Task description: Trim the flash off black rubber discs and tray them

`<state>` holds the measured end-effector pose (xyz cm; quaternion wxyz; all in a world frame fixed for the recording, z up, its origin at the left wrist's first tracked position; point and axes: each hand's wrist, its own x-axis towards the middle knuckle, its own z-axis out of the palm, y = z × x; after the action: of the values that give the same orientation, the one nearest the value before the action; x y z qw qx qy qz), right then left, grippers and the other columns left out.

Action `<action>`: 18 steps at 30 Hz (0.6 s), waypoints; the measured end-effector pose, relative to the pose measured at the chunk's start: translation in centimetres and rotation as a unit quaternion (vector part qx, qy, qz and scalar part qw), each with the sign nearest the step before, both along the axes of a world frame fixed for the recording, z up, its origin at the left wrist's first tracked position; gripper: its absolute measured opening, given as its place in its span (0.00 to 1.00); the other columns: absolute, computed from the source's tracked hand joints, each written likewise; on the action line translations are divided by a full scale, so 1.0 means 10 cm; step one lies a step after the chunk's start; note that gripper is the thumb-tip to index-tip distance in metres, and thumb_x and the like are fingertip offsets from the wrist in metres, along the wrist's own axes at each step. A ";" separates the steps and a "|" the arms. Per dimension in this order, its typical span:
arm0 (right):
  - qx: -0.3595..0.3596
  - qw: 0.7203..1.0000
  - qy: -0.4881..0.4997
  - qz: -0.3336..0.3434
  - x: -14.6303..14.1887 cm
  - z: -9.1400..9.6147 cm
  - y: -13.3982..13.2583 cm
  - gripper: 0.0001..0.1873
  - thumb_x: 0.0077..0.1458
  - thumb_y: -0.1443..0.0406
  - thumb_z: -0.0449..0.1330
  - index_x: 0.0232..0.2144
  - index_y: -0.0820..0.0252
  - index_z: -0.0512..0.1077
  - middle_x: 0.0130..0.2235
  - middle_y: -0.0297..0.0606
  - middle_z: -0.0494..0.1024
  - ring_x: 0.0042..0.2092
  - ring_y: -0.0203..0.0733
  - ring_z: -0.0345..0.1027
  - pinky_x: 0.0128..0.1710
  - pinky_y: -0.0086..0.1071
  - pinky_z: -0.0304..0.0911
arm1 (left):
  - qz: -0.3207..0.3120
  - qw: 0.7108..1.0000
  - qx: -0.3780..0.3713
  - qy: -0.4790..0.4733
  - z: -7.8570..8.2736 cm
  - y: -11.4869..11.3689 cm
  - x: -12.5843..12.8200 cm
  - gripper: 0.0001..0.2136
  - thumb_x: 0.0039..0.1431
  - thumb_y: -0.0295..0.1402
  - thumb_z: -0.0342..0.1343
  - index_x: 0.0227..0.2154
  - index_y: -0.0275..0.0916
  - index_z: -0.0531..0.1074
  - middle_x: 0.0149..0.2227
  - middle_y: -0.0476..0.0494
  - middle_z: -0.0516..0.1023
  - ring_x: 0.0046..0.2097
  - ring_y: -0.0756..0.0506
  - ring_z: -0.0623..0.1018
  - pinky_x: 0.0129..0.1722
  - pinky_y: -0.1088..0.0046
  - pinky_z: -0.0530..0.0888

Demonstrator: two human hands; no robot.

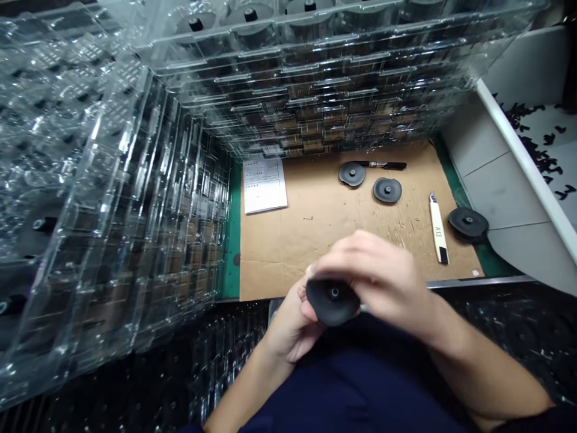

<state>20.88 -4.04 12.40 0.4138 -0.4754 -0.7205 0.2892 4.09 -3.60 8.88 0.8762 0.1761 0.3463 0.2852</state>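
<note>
Between my two hands, just in front of my body, is a black round disc-shaped part (332, 304) with a small metal-lined hub at its centre. My left hand (306, 325) grips the disc from below and the left, with its fingers partly hidden behind it. Over the disc's upper right edge curls my right hand (378, 276), slightly blurred; its fingertips are hidden, and whether it pinches anything small cannot be made out. Two similar discs lie on the cardboard, one left (352, 174) and one right (387, 190). A third disc (468, 225) rests at the right edge.
Stacked clear plastic trays (306, 90) rise behind the cardboard sheet (311, 240), and more trays (148, 210) stand at the left. A white utility knife (437, 231), a black marker (387, 165) and a printed paper (265, 186) lie on the cardboard. Small black pieces (536, 144) fill a right-hand bin.
</note>
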 end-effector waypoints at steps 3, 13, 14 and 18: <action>-0.130 0.985 -0.008 -0.116 0.18 -0.28 0.02 0.11 0.59 0.69 0.53 0.41 0.55 0.74 0.39 0.36 0.76 0.38 0.37 0.69 0.37 0.31 0.64 | -0.021 0.995 -0.053 -0.083 0.00 0.00 -0.05 0.32 0.38 0.41 0.69 0.50 0.43 0.68 0.46 0.41 0.76 0.44 0.39 0.79 0.42 0.69 0.76; -0.236 0.961 -0.047 -0.134 0.16 -0.85 -0.37 0.11 0.59 0.65 0.53 0.41 0.56 0.74 0.35 0.36 0.77 0.32 0.38 0.69 0.32 0.32 0.64 | -0.023 0.987 -0.069 -0.142 -0.02 -0.02 -0.12 0.33 0.40 0.40 0.69 0.52 0.43 0.66 0.45 0.42 0.76 0.43 0.40 0.79 0.42 0.70 0.76; -0.215 0.962 -0.048 -0.163 0.16 -0.74 -0.35 0.11 0.59 0.65 0.54 0.42 0.56 0.74 0.38 0.37 0.77 0.34 0.39 0.69 0.34 0.33 0.64 | -0.028 0.987 -0.069 -0.139 -0.02 -0.02 -0.11 0.33 0.39 0.40 0.69 0.51 0.43 0.67 0.45 0.41 0.76 0.43 0.40 0.79 0.42 0.70 0.76; 0.011 0.985 -0.073 -0.156 0.01 -0.19 -0.24 0.16 0.58 0.71 0.55 0.46 0.51 0.72 0.42 0.35 0.77 0.40 0.40 0.68 0.43 0.37 0.61 | -0.016 0.998 -0.033 -0.047 0.01 -0.05 -0.05 0.32 0.37 0.43 0.69 0.48 0.40 0.71 0.42 0.39 0.77 0.42 0.38 0.79 0.39 0.66 0.76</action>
<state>20.99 -6.46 10.49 0.4053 -0.5969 -0.6693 0.1775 3.60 -4.12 9.02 0.9014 0.1385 0.3107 0.2677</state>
